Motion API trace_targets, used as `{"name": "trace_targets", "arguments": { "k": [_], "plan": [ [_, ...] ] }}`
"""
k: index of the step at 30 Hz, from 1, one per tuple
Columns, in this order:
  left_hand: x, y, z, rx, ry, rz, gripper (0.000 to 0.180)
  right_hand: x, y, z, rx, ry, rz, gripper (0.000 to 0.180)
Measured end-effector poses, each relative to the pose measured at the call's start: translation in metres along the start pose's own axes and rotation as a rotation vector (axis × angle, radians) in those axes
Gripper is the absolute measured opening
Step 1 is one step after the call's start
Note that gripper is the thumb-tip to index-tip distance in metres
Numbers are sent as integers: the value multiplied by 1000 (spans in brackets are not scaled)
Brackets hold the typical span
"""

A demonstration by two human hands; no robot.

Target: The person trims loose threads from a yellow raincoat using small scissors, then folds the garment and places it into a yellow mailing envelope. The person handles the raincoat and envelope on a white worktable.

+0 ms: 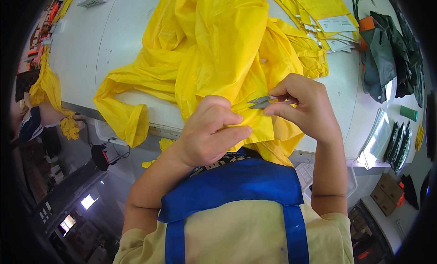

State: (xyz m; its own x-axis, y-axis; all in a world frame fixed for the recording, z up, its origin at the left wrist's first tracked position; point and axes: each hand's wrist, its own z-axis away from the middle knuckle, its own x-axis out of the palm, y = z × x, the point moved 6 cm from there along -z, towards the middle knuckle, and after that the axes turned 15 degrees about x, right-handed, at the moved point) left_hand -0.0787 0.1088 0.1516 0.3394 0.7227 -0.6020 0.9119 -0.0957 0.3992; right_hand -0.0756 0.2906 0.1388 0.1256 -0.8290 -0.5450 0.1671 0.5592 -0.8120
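Observation:
A large yellow raincoat lies spread over the white table, one sleeve hanging off the near edge. My left hand is closed on a fold of the yellow fabric at the table's near edge. My right hand pinches small metal thread snips, their tips pointing left at the fabric just beside my left fingers. The two hands are almost touching.
Folded yellow garments with white tags lie stacked at the back right. Dark green garments sit at the right edge, with a green cup and clear plastic bags nearby. More yellow fabric hangs at the far left.

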Motion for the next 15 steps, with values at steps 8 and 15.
{"name": "trace_targets", "arguments": {
  "k": [8, 15],
  "plan": [
    [-1, -1, -2, 3, 0, -5, 28, -5, 6, 2, 54, 33, -71, 33],
    [-2, 0, -5, -20, -7, 14, 25, -5, 0, 3, -21, 26, -24, 32]
  ]
}}
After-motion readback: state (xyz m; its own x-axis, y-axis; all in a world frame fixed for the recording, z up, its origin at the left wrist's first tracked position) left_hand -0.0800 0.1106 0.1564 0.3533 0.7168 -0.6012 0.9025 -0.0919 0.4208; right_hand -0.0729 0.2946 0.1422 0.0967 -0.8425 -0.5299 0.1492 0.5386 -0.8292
